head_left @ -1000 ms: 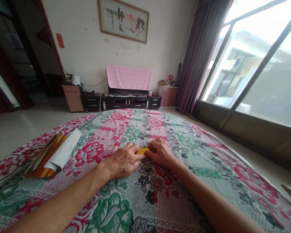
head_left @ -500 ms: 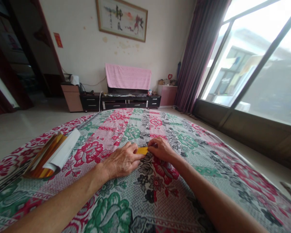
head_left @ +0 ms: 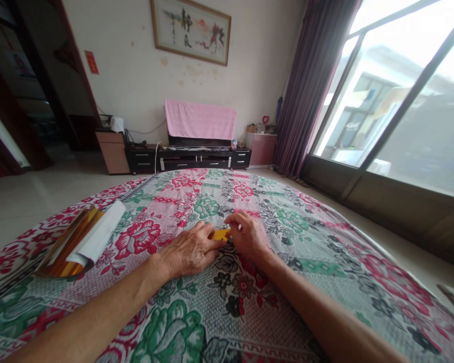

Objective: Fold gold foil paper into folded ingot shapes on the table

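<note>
A small strip of folded gold paper (head_left: 221,235) lies low over the tablecloth between my two hands. My left hand (head_left: 192,249) is closed on its left end, thumb along the near side and fingers curled over it. At the right end, my right hand (head_left: 248,236) has its fingers bent, the thumb side touching the paper and the index finger raised above it. Part of the strip is hidden under the fingers. To the left, a stack of shiny gold sheets (head_left: 70,249) rests on the cloth, with a curled white sheet (head_left: 100,234) beside it.
The round table wears a floral tablecloth (head_left: 174,327) in red, green and grey. Beyond its far edge stand a low black cabinet (head_left: 196,162) and a screen under a pink cloth (head_left: 200,118). A purple curtain (head_left: 300,91) and windows are at the right.
My right hand has shifted slightly left and rolled, its index finger lifting and bending over the paper's right end. Less of the strip shows now. My left hand stays in place.
</note>
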A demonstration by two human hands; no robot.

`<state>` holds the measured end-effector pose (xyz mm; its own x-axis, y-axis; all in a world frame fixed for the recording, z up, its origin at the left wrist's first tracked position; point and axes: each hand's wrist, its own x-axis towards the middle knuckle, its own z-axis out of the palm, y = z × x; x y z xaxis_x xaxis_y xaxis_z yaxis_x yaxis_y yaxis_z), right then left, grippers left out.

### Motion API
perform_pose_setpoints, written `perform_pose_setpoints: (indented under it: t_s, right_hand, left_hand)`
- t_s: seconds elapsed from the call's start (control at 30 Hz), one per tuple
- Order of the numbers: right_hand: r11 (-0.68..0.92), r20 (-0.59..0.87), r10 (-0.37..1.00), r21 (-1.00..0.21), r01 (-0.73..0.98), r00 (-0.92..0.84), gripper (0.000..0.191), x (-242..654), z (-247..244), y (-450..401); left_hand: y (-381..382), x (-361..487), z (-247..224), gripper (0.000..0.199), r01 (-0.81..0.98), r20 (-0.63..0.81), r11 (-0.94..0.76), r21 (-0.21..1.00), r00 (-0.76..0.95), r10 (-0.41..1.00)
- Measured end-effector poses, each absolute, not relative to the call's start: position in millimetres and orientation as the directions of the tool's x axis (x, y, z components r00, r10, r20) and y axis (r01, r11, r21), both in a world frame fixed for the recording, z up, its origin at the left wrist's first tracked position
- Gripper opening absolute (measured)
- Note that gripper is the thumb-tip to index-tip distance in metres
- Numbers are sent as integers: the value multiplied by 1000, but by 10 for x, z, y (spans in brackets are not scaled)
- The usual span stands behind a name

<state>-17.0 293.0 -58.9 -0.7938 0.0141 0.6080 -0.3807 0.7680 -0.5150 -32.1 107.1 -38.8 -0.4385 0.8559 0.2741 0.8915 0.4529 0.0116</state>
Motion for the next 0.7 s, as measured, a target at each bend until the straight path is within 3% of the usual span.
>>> perform_pose_setpoints:
  t_s: [0.17, 0.27, 0.37, 0.47, 0.57, 0.7]
  right_hand:
    - [703, 517, -153, -542, -460, -842, 23, -149, -585, 2808]
    - [718, 489, -147, -546, -433, -860, 23, -168, -594, 2811]
    - [727, 486, -158, -532, -434, -859, 22, -169, -597, 2818]
    - [729, 506, -194, -499, -469, -840, 20, -130, -592, 2811]
    - [696, 523, -307, -446, -562, -795, 21, -67, -581, 2801]
    - [673, 526, -411, -376, -637, -745, 31, -15, -583, 2802]
  left_hand:
    - [1046, -374, -352, 25, 906, 292, 418, 63, -417, 860]
    - [980, -497, -372, 27, 902, 320, 350, 252, -419, 850]
    - [909, -616, -436, 29, 814, 361, 334, 475, -527, 769]
    - [880, -678, -517, 30, 714, 376, 354, 604, -647, 663]
    - [888, -703, -573, 30, 679, 380, 344, 648, -680, 627]
    - [901, -720, -587, 31, 705, 415, 343, 621, -667, 619]
